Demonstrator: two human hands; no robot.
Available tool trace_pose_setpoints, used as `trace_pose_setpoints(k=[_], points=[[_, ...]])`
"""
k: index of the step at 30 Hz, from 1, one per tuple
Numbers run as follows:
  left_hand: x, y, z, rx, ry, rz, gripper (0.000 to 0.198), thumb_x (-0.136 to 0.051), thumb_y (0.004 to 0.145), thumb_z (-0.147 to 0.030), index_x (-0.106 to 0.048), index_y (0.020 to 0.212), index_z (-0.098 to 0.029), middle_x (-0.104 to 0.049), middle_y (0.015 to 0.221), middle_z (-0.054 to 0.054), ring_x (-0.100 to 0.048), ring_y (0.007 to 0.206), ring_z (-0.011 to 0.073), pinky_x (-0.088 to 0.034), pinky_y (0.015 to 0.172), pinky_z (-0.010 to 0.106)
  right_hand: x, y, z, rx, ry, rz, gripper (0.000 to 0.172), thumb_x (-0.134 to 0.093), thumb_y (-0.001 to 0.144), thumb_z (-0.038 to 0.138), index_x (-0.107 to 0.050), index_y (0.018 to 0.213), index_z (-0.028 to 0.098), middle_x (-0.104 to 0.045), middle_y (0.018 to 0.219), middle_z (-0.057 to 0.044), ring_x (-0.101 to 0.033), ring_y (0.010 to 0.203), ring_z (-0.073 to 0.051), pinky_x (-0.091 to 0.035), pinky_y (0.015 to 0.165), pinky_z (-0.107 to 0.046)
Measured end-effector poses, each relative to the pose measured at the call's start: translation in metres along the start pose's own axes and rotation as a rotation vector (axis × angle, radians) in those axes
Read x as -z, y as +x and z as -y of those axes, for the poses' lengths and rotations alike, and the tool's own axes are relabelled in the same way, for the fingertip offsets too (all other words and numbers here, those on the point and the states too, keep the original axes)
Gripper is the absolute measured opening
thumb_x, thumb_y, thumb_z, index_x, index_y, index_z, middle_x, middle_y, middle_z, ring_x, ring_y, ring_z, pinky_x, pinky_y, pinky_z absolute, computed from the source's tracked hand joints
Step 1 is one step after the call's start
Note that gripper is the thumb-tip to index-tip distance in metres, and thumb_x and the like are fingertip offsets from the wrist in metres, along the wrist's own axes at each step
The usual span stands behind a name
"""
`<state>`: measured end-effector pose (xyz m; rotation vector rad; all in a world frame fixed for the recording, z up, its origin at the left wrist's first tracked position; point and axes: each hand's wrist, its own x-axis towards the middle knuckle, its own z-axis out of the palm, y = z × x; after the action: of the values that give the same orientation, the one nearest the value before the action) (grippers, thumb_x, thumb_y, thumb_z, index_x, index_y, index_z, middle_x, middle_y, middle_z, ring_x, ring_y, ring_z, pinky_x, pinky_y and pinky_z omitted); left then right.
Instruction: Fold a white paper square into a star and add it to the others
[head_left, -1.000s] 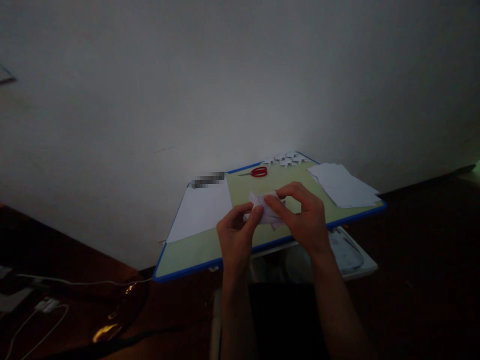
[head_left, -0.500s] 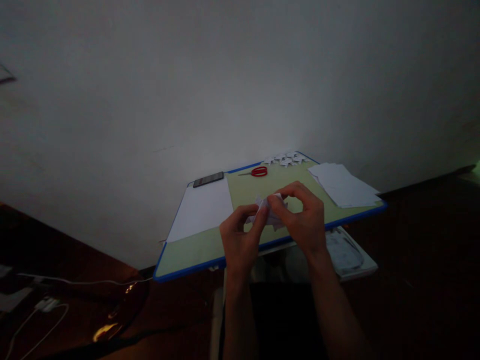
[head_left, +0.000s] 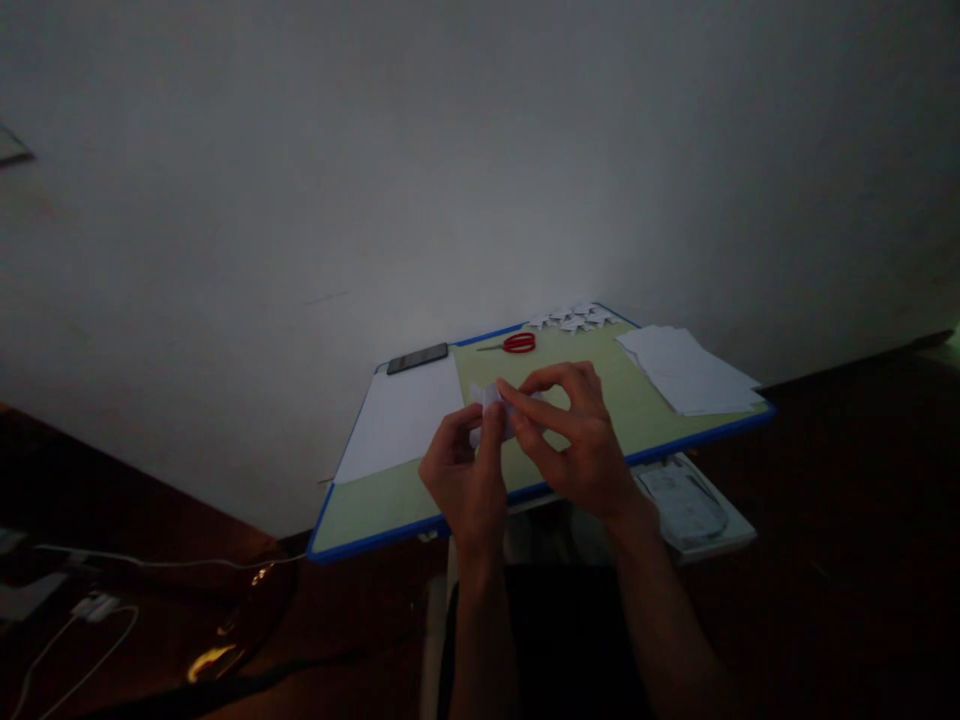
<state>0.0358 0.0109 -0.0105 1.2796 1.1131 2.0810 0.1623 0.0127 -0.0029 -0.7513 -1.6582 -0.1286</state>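
left hand [head_left: 466, 482]: fingers pinch folded paper [head_left: 487, 395], over table [head_left: 375, 512] | right hand [head_left: 585, 445]: fingertips on same paper, seemingly pinching, dim view | red scissors [head_left: 519, 343]: table's far side | paper stack [head_left: 686, 370]: table's right end

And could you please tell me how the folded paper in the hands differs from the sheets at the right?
The folded paper is creased into a small shape, while the sheets are large and flat.
The folded paper is held between the left hand and right hand; the sheets lie overlapping on the table, untouched.
Both are white.
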Motion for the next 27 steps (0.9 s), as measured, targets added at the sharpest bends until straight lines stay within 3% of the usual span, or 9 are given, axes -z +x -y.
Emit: trace_pose_setpoints(k=[4,9,16,20,24,27], points=[[0.0012,0.0018,0.0001,0.021,-0.028,0.012,0.023,-0.091,0.077,-0.035,-0.082,0.089,-0.018,-0.080,0.081,0.002,-0.074,0.073,0.0159,-0.060,0.069,0.026,0.0030,-0.0013,0.0010,0.014,0.004,0.070,0.053,-0.063,0.099,0.014,-0.064,0.147,0.035,-0.062,0.117,-0.008,-0.056,0.111,-0.028,-0.048,0.097,-0.053],[0.0006,0.0027,0.0052,0.045,-0.062,-0.002,0.023,-0.093,0.075,-0.034,-0.083,0.090,-0.019,-0.082,0.082,0.003,-0.075,0.074,0.0160,-0.061,0.070,0.026,0.0035,-0.0032,0.0009,0.002,-0.030,0.120,0.057,-0.064,0.099,0.014,-0.061,0.151,0.035,-0.059,0.121,-0.010,-0.055,0.114,-0.030,-0.050,0.096,-0.054],[-0.0033,0.0013,0.0072,0.059,-0.131,-0.004,0.024,-0.094,0.074,-0.035,-0.082,0.088,-0.019,-0.081,0.079,0.002,-0.074,0.071,0.0152,-0.061,0.069,0.026,0.0021,0.0026,0.0025,-0.071,0.118,-0.097,0.042,-0.064,0.101,0.010,-0.073,0.134,0.033,-0.067,0.105,-0.005,-0.065,0.098,-0.021,-0.056,0.087,-0.043],[-0.0044,0.0023,0.0045,0.065,-0.153,0.023,0.026,-0.094,0.073,-0.037,-0.081,0.085,-0.019,-0.079,0.076,0.002,-0.072,0.066,0.0147,-0.060,0.065,0.026,0.0057,0.0030,-0.0019,-0.112,0.157,-0.133,0.033,-0.069,0.099,0.011,-0.078,0.124,0.030,-0.071,0.100,-0.003,-0.069,0.092,-0.019,-0.058,0.082,-0.038],[-0.0026,0.0049,0.0034,0.093,-0.117,0.104,0.027,-0.095,0.072,-0.036,-0.076,0.081,-0.018,-0.074,0.070,-0.001,-0.067,0.063,0.0119,-0.055,0.063,0.023,0.0080,0.0029,-0.0050,-0.070,0.101,-0.129,0.027,-0.070,0.099,0.012,-0.081,0.113,0.031,-0.071,0.099,-0.003,-0.067,0.097,-0.021,-0.056,0.086,-0.040],[-0.0018,0.0080,0.0048,0.128,-0.162,0.095,0.032,-0.095,0.073,-0.037,-0.071,0.082,-0.018,-0.069,0.066,-0.004,-0.059,0.056,0.0084,-0.047,0.056,0.020,0.0049,0.0046,-0.0008,-0.132,0.044,-0.197,0.028,-0.071,0.098,0.017,-0.077,0.122,0.030,-0.071,0.109,-0.006,-0.065,0.105,-0.023,-0.054,0.092,-0.043]])
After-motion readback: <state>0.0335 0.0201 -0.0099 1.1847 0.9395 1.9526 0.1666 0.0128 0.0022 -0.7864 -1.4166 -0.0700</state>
